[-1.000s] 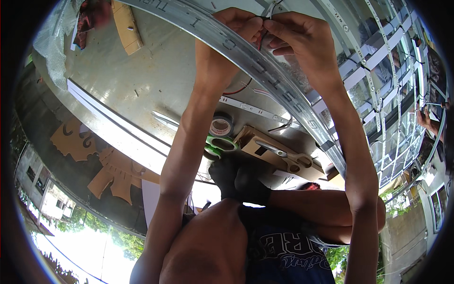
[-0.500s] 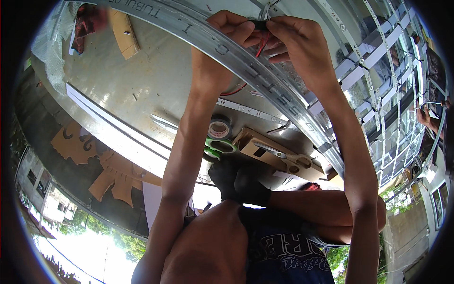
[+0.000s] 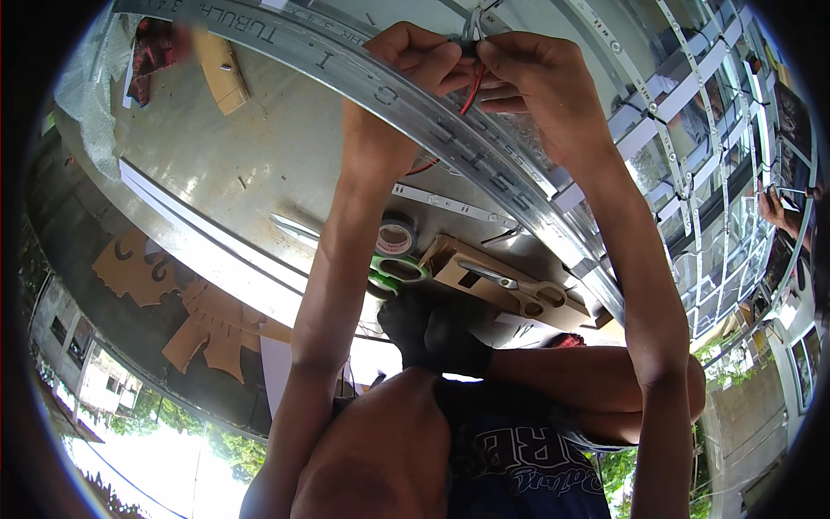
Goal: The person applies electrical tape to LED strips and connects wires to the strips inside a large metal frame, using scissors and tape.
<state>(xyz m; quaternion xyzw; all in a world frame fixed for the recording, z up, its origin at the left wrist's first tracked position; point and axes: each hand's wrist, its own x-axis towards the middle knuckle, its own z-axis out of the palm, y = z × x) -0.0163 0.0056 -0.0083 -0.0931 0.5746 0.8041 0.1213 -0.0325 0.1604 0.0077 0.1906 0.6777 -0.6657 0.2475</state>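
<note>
At the top centre, my left hand (image 3: 406, 59) and my right hand (image 3: 545, 82) are closed in a pinch, fingertips almost meeting. Between them is a short black piece of what looks like electrical tape (image 3: 468, 48) around joined wires. Pale wires (image 3: 475, 22) lead up from it, and a red wire (image 3: 472, 91) with a dark one beside it hangs below. Fingers partly hide the joint. Just under my hands, a galvanized metal channel (image 3: 380, 93) with stamped lettering crosses diagonally, and my left wrist is behind its edge.
Right of my hands stands a metal frame with LED strips (image 3: 677, 164); another person's hand (image 3: 774, 210) is beyond it. Below lie a tape roll (image 3: 397, 235), green-handled scissors (image 3: 406, 269), beige-handled scissors (image 3: 540, 296), a cardboard box (image 3: 445, 253) and an LED strip (image 3: 454, 205). Cardboard cutouts (image 3: 207, 333) lie left.
Both hands keep their pinch on the black piece and have shifted slightly left in view, with small finger movements. The red wire hangs a little differently. The other person's hand has moved slightly.
</note>
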